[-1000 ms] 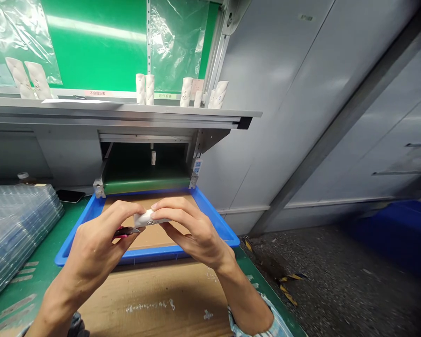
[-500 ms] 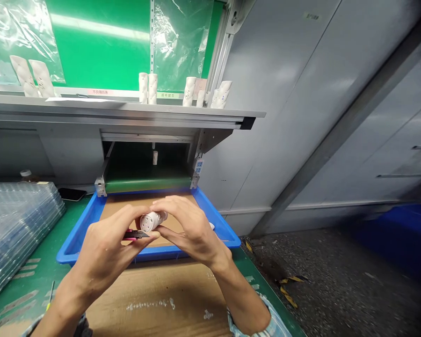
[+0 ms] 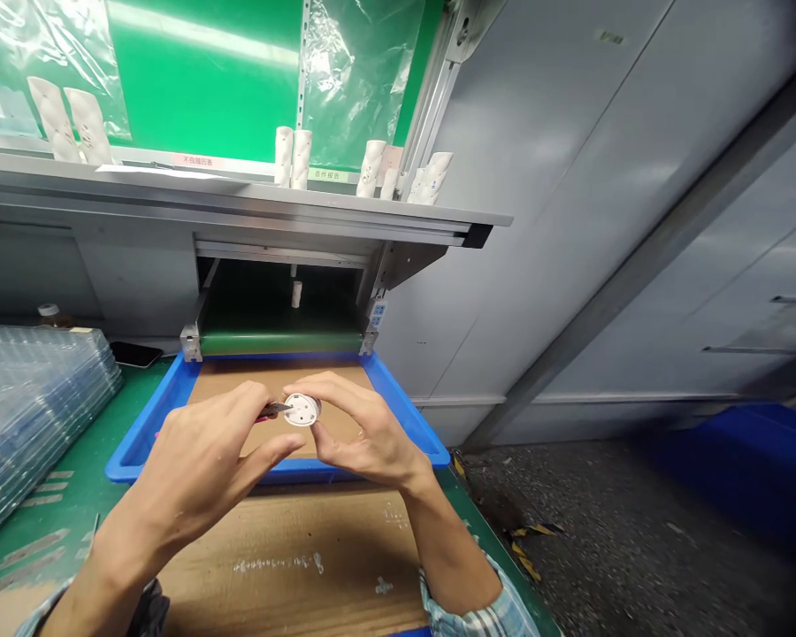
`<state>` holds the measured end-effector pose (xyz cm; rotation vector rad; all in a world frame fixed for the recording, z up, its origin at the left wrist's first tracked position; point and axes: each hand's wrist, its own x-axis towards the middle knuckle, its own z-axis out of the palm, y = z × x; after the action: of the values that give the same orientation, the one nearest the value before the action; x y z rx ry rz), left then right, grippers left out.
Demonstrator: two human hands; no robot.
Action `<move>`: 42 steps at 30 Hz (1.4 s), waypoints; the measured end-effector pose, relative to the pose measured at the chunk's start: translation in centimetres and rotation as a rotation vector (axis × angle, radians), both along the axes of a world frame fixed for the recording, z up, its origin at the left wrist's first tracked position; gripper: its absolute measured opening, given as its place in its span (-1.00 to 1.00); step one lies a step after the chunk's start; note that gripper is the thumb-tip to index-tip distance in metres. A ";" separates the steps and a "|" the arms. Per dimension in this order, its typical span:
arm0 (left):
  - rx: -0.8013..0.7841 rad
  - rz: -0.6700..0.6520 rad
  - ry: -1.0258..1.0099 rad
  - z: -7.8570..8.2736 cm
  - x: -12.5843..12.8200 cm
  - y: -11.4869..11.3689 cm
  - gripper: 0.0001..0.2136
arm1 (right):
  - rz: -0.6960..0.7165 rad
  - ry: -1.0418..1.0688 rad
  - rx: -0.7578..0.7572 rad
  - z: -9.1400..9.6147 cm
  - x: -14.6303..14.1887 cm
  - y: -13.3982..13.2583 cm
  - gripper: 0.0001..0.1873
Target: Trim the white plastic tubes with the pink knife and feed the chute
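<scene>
Holding a white cylinder point(image 3: 303, 410) above the blue tray point(image 3: 411, 425), the right hand point(image 3: 364, 433) pinches it between the thumb, below, and the fingers, above. The round end of the cylinder is turned toward the person, and several small holes are visible in this white face.

The left hand point(image 3: 205, 447) holds a pointed tool point(image 3: 274, 410) with a dark tip and a bit of red at its handle. Its thumb is spread away from the index finger, and the tool comes out from behind this index finger – how the hidden fingers close around it, I cannot tell. The tip reaches the left edge of the holed face; whether it really touches, I cannot tell.

Inside the tray lies brown cardboard point(image 3: 341, 373). In front of it, on the green counter point(image 3: 139, 398), lies a cardboard sheet point(image 3: 305, 540) with white handwriting. Behind the tray is a green conveyor belt point(image 3: 239, 341), on which 1 small white piece point(image 3: 296, 294) stands upright.

At the left are stacked clear plastic trays point(image 3: 33, 398), with a black phone point(image 3: 136, 355) just beside them. On the shelf point(image 3: 252, 199) above stand white twisted tubes point(image 3: 283, 157) – 2 at left, 2 in the middle and more toward the right end.
</scene>
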<state>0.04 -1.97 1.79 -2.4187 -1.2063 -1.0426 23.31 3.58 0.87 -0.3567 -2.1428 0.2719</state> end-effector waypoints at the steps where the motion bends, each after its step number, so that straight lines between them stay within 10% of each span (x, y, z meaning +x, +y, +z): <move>1: 0.031 0.030 0.026 -0.2 0.0 0.0 -0.60 | 0.016 -0.016 -0.005 0.0 0.0 0.1 -0.50; 42: 0.138 0.044 0.094 0.0 0.4 -0.5 -0.61 | 0.039 0.033 -0.092 0.0 0.7 0.1 -0.64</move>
<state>0.42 -2.48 1.76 -2.2984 -1.1130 -0.9554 24.00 3.68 0.88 -0.3608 -2.1112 0.3968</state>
